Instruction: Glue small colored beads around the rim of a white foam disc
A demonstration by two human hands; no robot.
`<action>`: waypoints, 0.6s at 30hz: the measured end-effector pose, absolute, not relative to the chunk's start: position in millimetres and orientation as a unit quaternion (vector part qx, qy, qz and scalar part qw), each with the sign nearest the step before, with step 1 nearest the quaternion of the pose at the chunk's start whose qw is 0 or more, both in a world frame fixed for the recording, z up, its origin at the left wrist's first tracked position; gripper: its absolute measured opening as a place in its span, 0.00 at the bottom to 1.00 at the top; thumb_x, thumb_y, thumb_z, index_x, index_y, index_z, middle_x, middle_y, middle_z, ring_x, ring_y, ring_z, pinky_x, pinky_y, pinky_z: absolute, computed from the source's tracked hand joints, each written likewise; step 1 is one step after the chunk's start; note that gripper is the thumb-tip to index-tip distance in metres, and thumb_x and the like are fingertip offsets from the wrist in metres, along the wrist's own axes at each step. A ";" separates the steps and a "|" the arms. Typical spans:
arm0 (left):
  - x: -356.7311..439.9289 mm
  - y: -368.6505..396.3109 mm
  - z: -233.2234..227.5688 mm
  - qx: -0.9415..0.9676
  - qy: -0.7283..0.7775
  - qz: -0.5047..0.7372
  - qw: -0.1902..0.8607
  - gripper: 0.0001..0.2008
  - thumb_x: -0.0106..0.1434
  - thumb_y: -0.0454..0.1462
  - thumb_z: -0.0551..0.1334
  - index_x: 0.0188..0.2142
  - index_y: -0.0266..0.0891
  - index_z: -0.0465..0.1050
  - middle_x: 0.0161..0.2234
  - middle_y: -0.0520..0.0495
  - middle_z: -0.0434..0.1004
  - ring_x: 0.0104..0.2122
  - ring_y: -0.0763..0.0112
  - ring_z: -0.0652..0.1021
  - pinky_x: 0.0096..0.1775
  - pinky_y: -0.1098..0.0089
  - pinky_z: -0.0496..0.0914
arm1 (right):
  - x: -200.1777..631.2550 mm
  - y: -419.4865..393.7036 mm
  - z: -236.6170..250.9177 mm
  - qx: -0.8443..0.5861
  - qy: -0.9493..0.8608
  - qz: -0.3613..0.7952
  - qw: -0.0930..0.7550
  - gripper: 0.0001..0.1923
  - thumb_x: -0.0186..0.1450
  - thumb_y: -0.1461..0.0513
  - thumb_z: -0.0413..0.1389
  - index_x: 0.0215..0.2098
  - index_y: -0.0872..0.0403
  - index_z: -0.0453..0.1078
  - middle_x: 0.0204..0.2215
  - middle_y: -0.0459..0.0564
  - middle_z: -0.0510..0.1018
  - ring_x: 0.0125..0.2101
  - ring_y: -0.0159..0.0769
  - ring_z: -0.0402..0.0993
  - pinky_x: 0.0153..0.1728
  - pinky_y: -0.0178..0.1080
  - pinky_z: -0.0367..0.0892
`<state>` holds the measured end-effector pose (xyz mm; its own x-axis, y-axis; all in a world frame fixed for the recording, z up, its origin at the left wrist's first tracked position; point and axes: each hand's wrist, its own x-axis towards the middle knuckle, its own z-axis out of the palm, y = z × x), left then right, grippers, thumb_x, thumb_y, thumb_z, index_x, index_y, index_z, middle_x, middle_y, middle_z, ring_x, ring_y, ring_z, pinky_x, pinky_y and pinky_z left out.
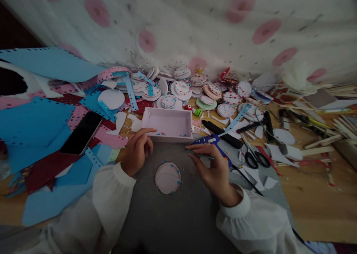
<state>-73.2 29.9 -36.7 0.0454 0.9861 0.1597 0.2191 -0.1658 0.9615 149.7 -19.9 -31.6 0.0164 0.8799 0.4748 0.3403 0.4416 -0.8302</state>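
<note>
A shallow white box stands in front of me with a few small blue and red beads on its floor. My left hand is at its near left corner, index finger stretched over the rim, the other fingers loosely curled and holding nothing. Between the thumb and fingers of my right hand is a thin dark tool, mostly hidden by the fingers. Below the box, between both hands, a round white disc lies flat on the grey mat; blue and red beads line part of its edge.
Many stacked, beaded discs line the back. Blue, pink and dark red sheets and a phone lie on the left. A blue glue gun with its cord, scissors, a black marker-like stick and wooden sticks crowd the right.
</note>
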 end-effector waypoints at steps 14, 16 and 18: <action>-68.7 13.9 -24.4 0.772 0.582 0.234 0.100 0.08 0.65 0.37 0.50 0.36 0.39 0.67 0.18 0.52 0.70 0.20 0.68 0.73 0.23 0.72 0.60 | 150.2 18.5 -0.1 -0.459 -0.723 0.096 0.508 0.09 0.59 0.69 0.60 0.31 0.48 0.70 0.29 0.45 0.79 0.33 0.39 0.72 0.36 0.44 0.65; -66.9 11.2 -23.0 0.781 0.585 0.212 0.054 0.09 0.64 0.36 0.50 0.36 0.39 0.68 0.17 0.51 0.71 0.19 0.66 0.74 0.22 0.71 0.60 | 145.8 28.9 2.4 -0.471 -0.754 0.085 0.451 0.07 0.59 0.68 0.60 0.30 0.49 0.71 0.28 0.46 0.77 0.33 0.39 0.71 0.36 0.44 0.62; -65.6 9.6 -25.3 0.784 0.578 0.219 0.058 0.09 0.64 0.35 0.49 0.37 0.38 0.67 0.19 0.50 0.73 0.19 0.65 0.75 0.22 0.71 0.61 | 140.1 36.2 2.0 -0.464 -0.780 0.079 0.413 0.07 0.59 0.68 0.60 0.29 0.50 0.71 0.28 0.46 0.75 0.33 0.38 0.70 0.37 0.43 0.60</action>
